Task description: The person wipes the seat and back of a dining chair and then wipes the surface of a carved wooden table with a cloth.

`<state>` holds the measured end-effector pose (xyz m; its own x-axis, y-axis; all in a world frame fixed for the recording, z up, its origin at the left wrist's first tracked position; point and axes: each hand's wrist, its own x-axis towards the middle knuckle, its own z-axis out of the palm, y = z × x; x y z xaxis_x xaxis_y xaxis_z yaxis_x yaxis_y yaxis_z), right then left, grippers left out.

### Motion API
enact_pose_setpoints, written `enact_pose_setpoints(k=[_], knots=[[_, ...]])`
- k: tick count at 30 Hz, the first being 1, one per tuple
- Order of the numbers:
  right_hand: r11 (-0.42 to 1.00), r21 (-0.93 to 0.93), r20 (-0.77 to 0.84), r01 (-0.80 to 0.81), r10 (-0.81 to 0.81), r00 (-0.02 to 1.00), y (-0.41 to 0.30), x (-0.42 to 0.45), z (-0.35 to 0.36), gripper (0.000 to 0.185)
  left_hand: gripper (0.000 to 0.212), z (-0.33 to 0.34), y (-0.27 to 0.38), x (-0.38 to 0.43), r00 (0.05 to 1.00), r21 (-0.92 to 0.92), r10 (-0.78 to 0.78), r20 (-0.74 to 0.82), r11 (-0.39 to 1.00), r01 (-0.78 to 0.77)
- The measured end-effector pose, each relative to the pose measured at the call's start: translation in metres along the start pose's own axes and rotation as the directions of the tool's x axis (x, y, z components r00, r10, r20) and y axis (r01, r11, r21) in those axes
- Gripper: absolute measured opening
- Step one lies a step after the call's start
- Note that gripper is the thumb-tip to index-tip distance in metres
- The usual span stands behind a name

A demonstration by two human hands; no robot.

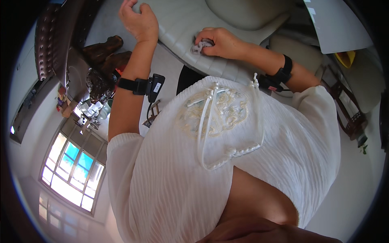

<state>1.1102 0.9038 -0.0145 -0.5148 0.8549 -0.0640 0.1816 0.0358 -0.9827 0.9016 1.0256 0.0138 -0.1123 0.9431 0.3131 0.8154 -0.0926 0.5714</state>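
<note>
A crumpled grey cloth [201, 46] is bunched in my right hand [223, 42], which presses it on the quilted grey padded surface [182, 39] before me. At the top of the view, my left hand [139, 21] rests by the edge of the same surface, fingers curled and partly cut off by the picture's rim. I see no object in it, though its fingertips are partly hidden. Each forearm wears a black strap with a small device; the left device [156, 88] hangs beside the arm.
A tufted brown leather seat [45, 42] and dark carved wood [103, 48] stand at the left. A white panel [340, 27] and a yellow object [346, 58] are at the upper right. Below them is a dark wooden chair [349, 115].
</note>
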Motion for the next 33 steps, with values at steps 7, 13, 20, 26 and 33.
enact_pose_setpoints(k=[7, 13, 20, 26, 33], knots=[[0.948, -0.277, -0.087, -0.158, 0.139, 0.986, 0.051, 0.028, 0.002, 0.022, 0.027, -0.002, 0.002, 0.001, 0.999, -0.011, 0.017, 0.028, 1.000, -0.017], [1.000, -0.002, 0.093, 0.021, -0.021, 0.995, -0.014, -0.013, -0.015, 0.022, 0.026, -0.004, 0.003, -0.001, 0.999, -0.027, 0.017, 0.046, 1.000, -0.015], [0.863, -0.293, -0.062, -0.412, 0.413, 0.908, 0.134, 0.005, -0.007, 0.027, 0.024, -0.001, -0.001, -0.002, 0.996, 0.014, 0.079, 0.050, 0.997, -0.080], [0.990, 0.100, 0.119, -0.096, 0.084, 0.989, 0.004, -0.023, -0.017, 0.027, 0.023, -0.003, 0.005, -0.004, 0.999, -0.010, 0.010, 0.043, 1.000, -0.010], [0.943, -0.263, -0.081, -0.205, 0.190, 0.978, 0.107, 0.016, -0.008, 0.023, 0.023, -0.002, 0.005, 0.001, 0.997, 0.042, 0.048, 0.059, 0.998, -0.050]])
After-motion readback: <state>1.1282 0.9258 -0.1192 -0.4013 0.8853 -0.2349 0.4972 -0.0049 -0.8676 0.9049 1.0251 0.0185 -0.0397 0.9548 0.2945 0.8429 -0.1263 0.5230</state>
